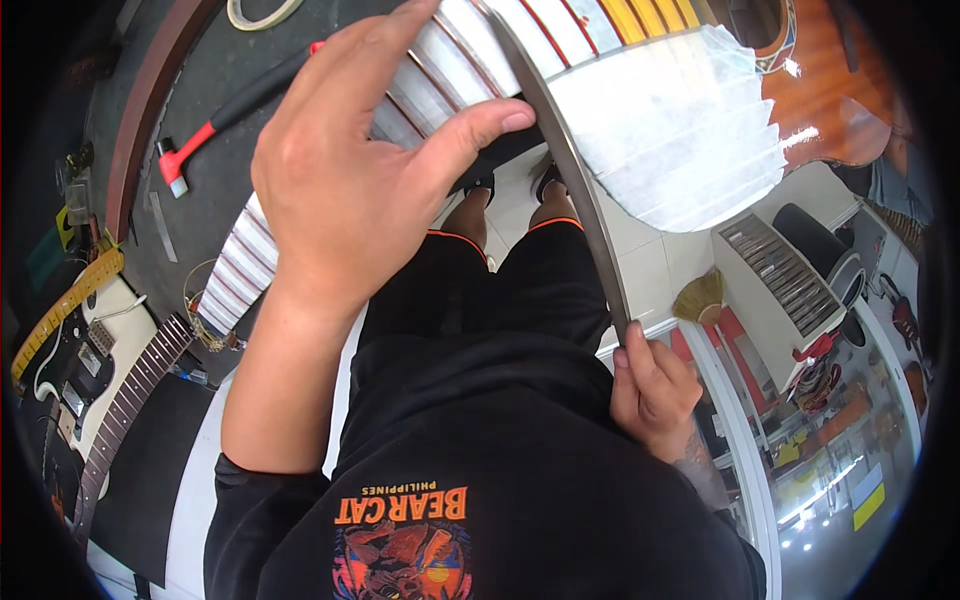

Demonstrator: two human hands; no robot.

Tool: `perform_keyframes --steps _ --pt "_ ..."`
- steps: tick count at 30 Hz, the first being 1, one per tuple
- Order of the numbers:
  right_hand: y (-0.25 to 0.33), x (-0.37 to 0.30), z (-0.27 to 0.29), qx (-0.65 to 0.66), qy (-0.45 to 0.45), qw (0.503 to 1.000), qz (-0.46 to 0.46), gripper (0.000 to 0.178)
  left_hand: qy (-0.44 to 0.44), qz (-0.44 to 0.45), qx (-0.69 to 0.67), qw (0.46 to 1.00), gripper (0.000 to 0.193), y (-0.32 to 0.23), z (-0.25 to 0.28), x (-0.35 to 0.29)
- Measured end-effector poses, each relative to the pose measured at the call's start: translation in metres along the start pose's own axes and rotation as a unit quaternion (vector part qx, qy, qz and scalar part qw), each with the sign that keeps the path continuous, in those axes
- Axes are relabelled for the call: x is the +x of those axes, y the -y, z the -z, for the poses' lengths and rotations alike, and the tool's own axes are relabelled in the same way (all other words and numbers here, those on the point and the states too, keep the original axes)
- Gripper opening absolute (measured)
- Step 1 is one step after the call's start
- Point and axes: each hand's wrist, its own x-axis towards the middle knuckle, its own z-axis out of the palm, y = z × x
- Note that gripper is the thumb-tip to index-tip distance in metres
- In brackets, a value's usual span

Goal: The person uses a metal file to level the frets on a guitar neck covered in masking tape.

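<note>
My right hand [655, 390] grips the near end of a long, flat, dark metal file [575, 170]. The file slants up and left, its far part over a guitar's fretboard [455, 55] masked with white tape between the frets. My left hand [340, 150] is spread above the taped neck, thumb stretched toward the file's edge; whether its fingertips touch the neck is unclear. White paper [680, 140] covers part of the glossy brown guitar body [830, 110] at the right. Further down the neck, more taped frets [240, 255] show beyond my left wrist.
A red and black hammer [190, 150] and a tape roll [262, 12] lie on the dark bench at the upper left. Other guitar parts, including a loose neck [125, 415], are at the left. A slotted box of tools [780, 275] and a glass case [835, 470] stand at the right.
</note>
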Motion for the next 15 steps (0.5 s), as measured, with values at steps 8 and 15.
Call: perform_keyframes --steps 8,15 --pt "0.012 0.108 -0.023 0.019 -0.036 0.999 0.033 0.046 0.014 0.022 0.005 1.000 0.065 0.001 0.002 0.003" --pt "-0.003 0.003 -0.003 0.023 -0.049 0.999 -0.009 0.052 0.006 0.023 0.005 1.000 0.064 -0.003 0.000 0.001"
